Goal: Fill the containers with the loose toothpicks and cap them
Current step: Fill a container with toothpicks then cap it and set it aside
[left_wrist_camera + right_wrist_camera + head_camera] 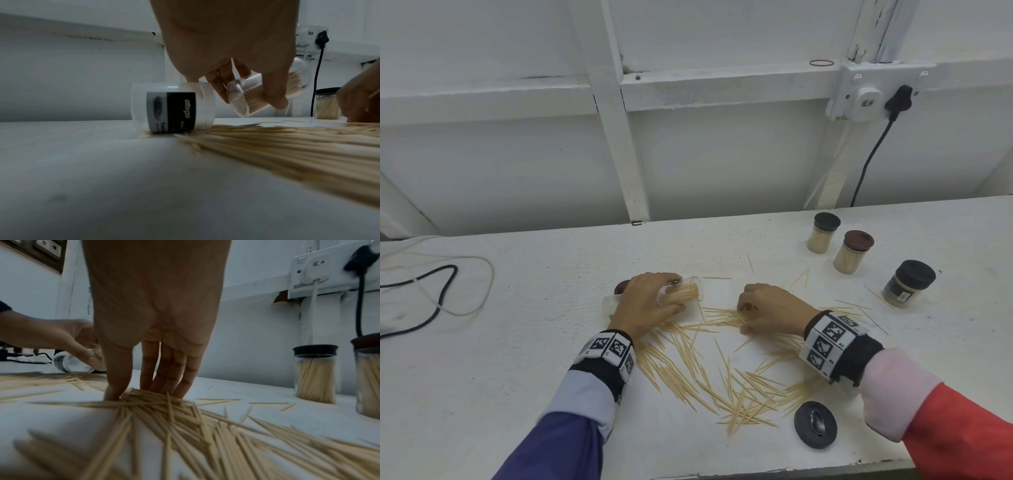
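The white counter (551,308) under a white wall carries scattered toothpicks (722,377), three capped jars at the back right and a loose lid (815,424).

Left wrist view: your left hand (236,56) grips a tilted, half-filled jar (267,92), an empty tub (172,108) beside it.

Right wrist view: your right hand (156,321) pinches a clump; next, square it and feed the jar's mouth.

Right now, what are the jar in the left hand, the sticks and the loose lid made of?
Jar: clear, glossy, probably plastic; the sticks inside show through.
Toothpicks: pale matte wood or bamboo, pointed.
Lid: dark, smooth, likely plastic, with a shiny middle part.
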